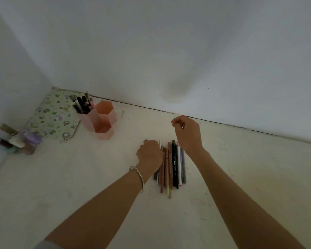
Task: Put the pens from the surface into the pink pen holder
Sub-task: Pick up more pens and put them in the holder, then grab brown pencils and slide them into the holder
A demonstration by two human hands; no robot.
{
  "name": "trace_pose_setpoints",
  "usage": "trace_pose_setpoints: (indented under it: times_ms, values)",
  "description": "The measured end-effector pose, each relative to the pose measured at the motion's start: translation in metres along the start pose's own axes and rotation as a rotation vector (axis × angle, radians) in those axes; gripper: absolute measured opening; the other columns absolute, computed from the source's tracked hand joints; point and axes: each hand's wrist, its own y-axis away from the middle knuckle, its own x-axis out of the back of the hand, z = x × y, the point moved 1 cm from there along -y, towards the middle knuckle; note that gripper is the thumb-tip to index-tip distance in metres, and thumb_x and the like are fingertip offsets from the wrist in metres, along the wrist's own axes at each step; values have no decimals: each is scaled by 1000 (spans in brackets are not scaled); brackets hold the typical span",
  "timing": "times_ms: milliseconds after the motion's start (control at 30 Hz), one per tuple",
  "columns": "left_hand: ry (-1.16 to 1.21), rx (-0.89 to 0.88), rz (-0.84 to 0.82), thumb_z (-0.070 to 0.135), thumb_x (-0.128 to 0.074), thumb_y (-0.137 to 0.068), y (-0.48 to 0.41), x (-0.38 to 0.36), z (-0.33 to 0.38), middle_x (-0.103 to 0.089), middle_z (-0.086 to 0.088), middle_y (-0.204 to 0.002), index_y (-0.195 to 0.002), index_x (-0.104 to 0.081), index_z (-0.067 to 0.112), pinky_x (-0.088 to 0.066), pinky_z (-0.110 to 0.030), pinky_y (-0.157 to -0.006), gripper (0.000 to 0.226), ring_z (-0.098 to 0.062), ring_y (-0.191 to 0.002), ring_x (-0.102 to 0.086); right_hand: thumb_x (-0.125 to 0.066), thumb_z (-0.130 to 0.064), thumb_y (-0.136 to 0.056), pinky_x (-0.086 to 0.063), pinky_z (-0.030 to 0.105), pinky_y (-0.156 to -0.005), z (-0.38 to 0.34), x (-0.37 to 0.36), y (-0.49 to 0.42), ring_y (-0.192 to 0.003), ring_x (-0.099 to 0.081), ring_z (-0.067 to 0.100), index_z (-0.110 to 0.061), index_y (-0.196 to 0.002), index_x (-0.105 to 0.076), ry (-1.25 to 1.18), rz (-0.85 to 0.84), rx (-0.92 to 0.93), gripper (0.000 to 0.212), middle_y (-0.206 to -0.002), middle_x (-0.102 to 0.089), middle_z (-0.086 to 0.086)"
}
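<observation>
Several pens in brown, black, white and grey lie side by side on the pale surface. My left hand, with a silver bracelet on the wrist, is curled down on the pile's left edge against a thin white pen; its fingertips are hidden. My right hand hovers over the far ends of the pens with its fingers curled and nothing visible in it. The pink pen holder stands to the far left with three hexagonal tubes. Its tallest tube holds several pens; the other two look empty.
A green patterned mat lies in the corner behind the holder. Small bottles cluster by the left wall. White walls close off the surface at the back and left.
</observation>
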Motion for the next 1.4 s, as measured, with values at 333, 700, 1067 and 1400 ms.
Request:
trace_pose_setpoints:
  times_ms: [333, 700, 1067, 1400]
  values:
    - [311, -85, 193, 17, -49, -96, -15, 78, -24, -64, -13, -93, -110, -45, 7, -48, -36, -64, 17, -26, -74, -61, -46, -5, -89, -54, 37, -73, 9, -32, 1, -81, -63, 27, -8, -117, -57, 360, -342, -85, 30, -92, -67, 9]
    - [518, -385, 681, 13, -55, -95, -16, 179, -77, -59, -1, -95, -123, -41, 25, -58, -41, -65, 33, -19, -76, -65, -55, -7, -83, -48, 29, -60, -24, -79, 0, -74, -62, 24, 3, -82, -61, 304, -288, -101, 12, -83, -68, 15]
    - [114, -274, 689, 9, -46, -97, -52, 208, -115, -54, -2, -70, -112, -36, 9, -40, -33, -52, 17, -24, -57, -56, -61, -8, -80, -45, 10, -60, -139, -27, -34, -62, -55, 2, -14, -88, -67, -480, 303, 1, 12, -72, -64, -5]
    - [20, -142, 625, 32, -47, -100, -69, 221, -135, -66, -7, -104, -114, -55, 11, -50, -41, -84, 26, -27, -98, -62, -61, -7, -88, -49, 21, -78, -149, -80, -32, -84, -60, 20, -11, -99, -68, -514, 337, 96, 13, -89, -68, 3]
